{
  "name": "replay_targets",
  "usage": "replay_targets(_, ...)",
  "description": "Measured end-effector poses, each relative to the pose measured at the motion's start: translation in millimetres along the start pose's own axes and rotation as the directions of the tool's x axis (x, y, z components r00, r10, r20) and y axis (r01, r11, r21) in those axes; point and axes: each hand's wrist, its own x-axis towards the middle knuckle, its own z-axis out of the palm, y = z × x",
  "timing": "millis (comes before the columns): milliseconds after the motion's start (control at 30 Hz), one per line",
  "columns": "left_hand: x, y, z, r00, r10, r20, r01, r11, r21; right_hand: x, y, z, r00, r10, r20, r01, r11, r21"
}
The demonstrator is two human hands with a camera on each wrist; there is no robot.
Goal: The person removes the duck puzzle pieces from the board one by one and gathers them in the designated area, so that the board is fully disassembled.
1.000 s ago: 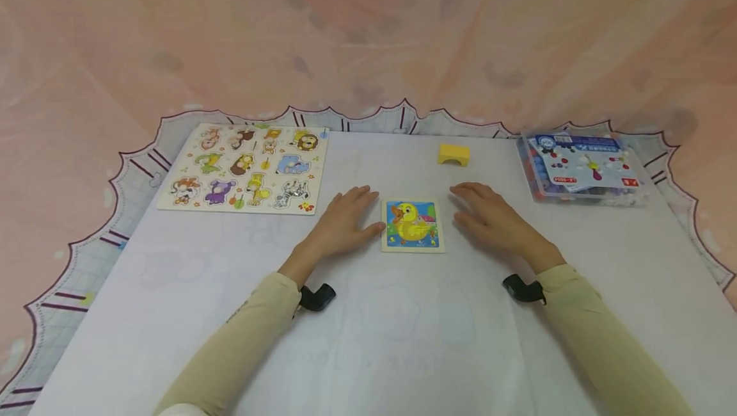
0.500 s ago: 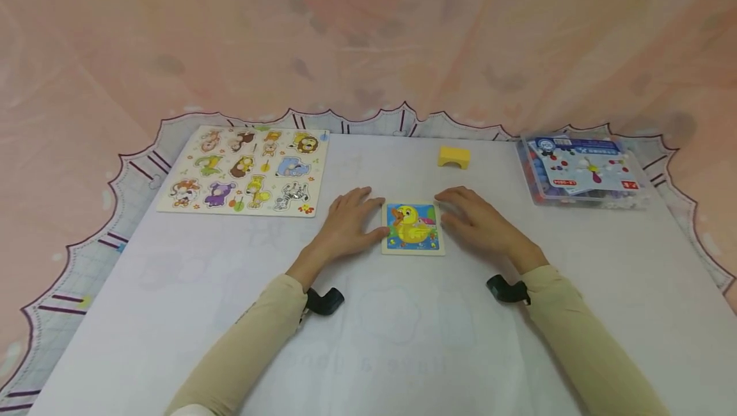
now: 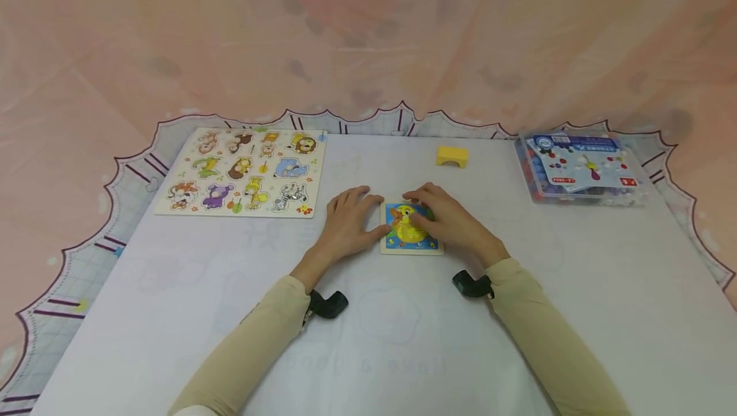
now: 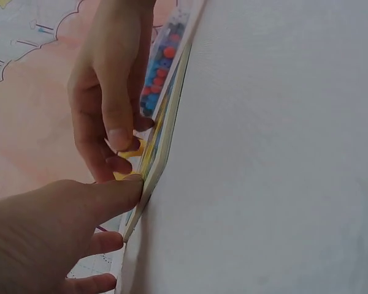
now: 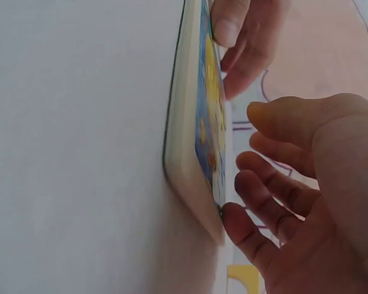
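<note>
A small square duck puzzle (image 3: 411, 244) in a pale frame lies flat on the white table. My left hand (image 3: 345, 223) lies at its left side; in the left wrist view the thumb (image 4: 119, 197) rests on the puzzle's edge and a finger touches near its corner. Over the upper right part of the puzzle hovers my right hand (image 3: 455, 219), partly hiding the duck picture. Seen from the right wrist, its fingers are loosely bent, with nothing held between thumb and fingers, and the puzzle (image 5: 187, 135) stands just beyond the fingertips.
An animal peg board (image 3: 242, 173) lies at the back left. A yellow arch block (image 3: 451, 156) stands behind the puzzle. At the back right is a clear plastic box (image 3: 584, 169) with red and blue pieces. A patterned pink cloth (image 3: 230, 45) hangs beyond the table.
My right hand has moved left, from beside the puzzle to above its right part. The left hand has shifted slightly right, its thumb coming onto the puzzle's edge. The puzzle has stayed put.
</note>
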Motion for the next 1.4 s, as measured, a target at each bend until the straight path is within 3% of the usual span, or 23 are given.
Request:
replay_targets(200, 2.0, -0.5, 1.3, 1.000, -0.006, -0.002, 0.006, 1.000, -0.012, 9.2, -2, 7, 1.000, -0.002, 0.008, 0.002, 1.000, -0.013)
replay_targets(433, 4.1, -1.6, -0.8, 1.000, -0.009, 0.022, 0.009, 1.000, -0.007, 14.5, -2, 11, 0.998, 0.051, 0.026, -0.051, 0.999, 0.006)
replay_targets(900, 3.5, -1.3, -3.2, 0.999, 0.004, 0.034, -0.004, 1.000, -0.018, 14.8, -7, 11, 0.998, 0.063, 0.031, -0.063, 0.998, -0.003)
replay_targets(1400, 4.7, -4.2, -1.8, 0.999, 0.001, 0.033, 0.001, 0.998, -0.062, 15.5, -5, 13, 0.996, 0.084, 0.032, -0.086, 0.994, 0.073)
